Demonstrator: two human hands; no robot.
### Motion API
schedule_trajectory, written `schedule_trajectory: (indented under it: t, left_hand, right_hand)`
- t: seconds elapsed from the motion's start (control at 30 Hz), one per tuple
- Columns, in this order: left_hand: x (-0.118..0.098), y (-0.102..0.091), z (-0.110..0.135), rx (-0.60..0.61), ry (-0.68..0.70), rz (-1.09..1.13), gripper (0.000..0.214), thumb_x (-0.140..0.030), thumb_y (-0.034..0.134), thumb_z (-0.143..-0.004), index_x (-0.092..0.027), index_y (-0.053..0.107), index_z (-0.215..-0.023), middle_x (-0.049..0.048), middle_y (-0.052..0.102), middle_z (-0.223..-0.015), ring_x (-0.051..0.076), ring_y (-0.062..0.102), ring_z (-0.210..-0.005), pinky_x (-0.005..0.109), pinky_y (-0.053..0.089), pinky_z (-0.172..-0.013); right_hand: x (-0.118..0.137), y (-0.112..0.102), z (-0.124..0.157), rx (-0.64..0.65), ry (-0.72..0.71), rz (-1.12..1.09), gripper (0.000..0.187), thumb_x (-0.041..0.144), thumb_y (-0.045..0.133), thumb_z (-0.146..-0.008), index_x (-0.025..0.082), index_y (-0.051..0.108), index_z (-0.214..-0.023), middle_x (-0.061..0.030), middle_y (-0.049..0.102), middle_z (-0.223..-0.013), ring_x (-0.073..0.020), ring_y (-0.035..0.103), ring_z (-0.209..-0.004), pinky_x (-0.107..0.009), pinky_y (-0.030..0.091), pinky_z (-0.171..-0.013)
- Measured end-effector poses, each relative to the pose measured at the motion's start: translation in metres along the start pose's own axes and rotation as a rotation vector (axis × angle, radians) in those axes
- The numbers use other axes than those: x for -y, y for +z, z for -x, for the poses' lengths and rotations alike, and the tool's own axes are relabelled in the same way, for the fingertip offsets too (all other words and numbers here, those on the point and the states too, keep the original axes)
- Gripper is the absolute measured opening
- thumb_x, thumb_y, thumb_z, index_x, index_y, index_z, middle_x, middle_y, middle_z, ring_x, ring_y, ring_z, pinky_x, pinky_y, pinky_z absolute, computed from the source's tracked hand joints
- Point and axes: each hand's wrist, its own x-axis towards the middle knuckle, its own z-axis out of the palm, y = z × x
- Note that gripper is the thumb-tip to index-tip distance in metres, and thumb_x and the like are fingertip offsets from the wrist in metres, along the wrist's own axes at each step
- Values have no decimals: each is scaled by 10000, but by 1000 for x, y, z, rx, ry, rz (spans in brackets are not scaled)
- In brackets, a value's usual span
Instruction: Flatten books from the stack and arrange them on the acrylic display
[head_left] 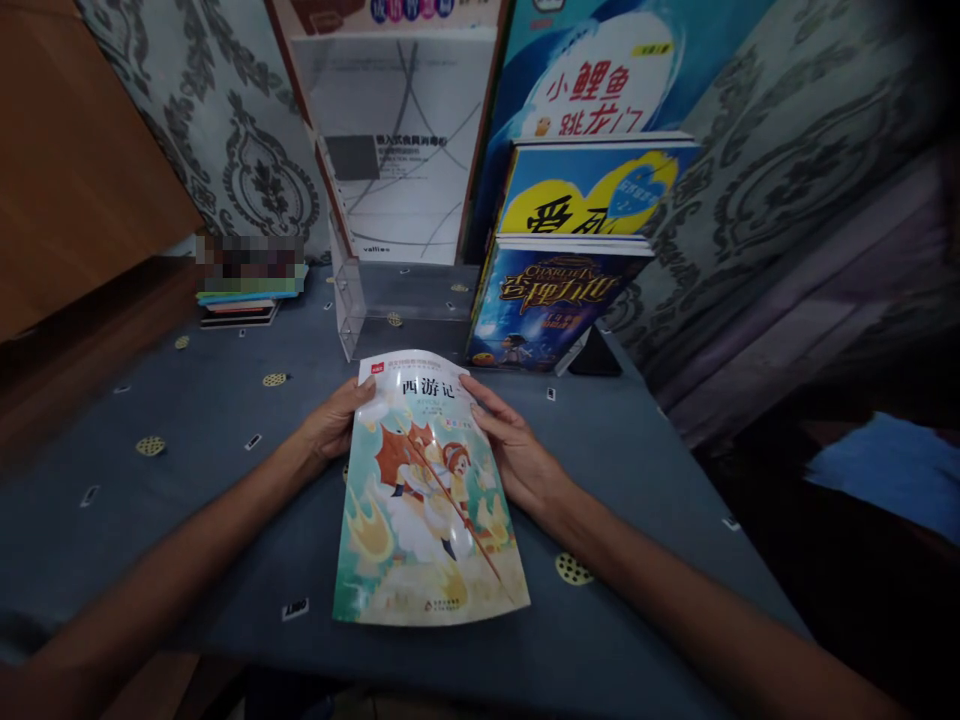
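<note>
Between my two hands is a paperback book [431,500] with a teal and cream cover, a white top band and the title 西游记. Its front cover faces up and bows slightly. My left hand [334,415] grips the upper left edge, thumb on the cover and fingers behind. At the upper right edge, my right hand [517,450] has its fingers along the side; the part behind the book is hidden. Just beyond the book's top edge stands a clear acrylic rack [349,305]. Blue books, including a dark blue one [555,305], stand upright at the right of it.
A white manual [405,200] leans in the rack's left side. Behind the blue and yellow book [592,185] rises a teal book [517,75]. A small stack of books [240,310] lies back left on the grey patterned tablecloth [225,390]. Patterned curtains [255,170] hang behind.
</note>
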Motion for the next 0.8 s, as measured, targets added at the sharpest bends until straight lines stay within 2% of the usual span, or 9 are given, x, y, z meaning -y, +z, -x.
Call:
schedule_trajectory:
  t: [0.23,0.43,0.53,0.67,0.8]
  left_hand:
    - [0,-3,-14,-137,-27,29,475,-567,641,-867,-135,676,-1062,139,763,-903,281,739,-854,383,603,-742]
    - [-4,-3,-18,-246,-24,-42,378,-496,634,-889,-121,663,-936,108,757,-847,210,723,-721,321,590,-690]
    - [-4,-5,-19,-277,24,-80,344,-481,692,-836,-149,626,-896,52,734,-780,169,693,-654,284,567,-655]
    - [-3,-14,-21,-278,102,-183,420,-477,779,-712,-168,591,-926,-6,678,-721,132,631,-588,241,514,-578]
    - [-2,-25,-23,-277,155,-354,465,-504,736,-707,-184,570,-1001,-22,640,-698,131,583,-563,224,442,-527]
  right_hand:
    - [8,0,-3,-20,-66,49,523,365,616,-873,315,532,-1387,-54,690,-1261,-255,701,-1050,-478,594,-912]
    - [6,-7,-7,-38,-211,194,401,327,614,-864,286,600,-1262,-56,687,-1253,-235,673,-1085,-483,534,-990]
    - [5,-14,-11,-77,-269,300,344,317,600,-866,267,621,-1205,-64,698,-1218,-227,666,-1083,-483,507,-1015]
    - [1,-21,-14,-124,-318,425,278,309,596,-857,244,656,-1120,-62,727,-1110,-225,676,-1032,-460,522,-979]
    - [0,-23,-13,-171,-394,646,256,269,554,-859,248,700,-1068,-66,708,-1075,-233,673,-989,-436,543,-918]
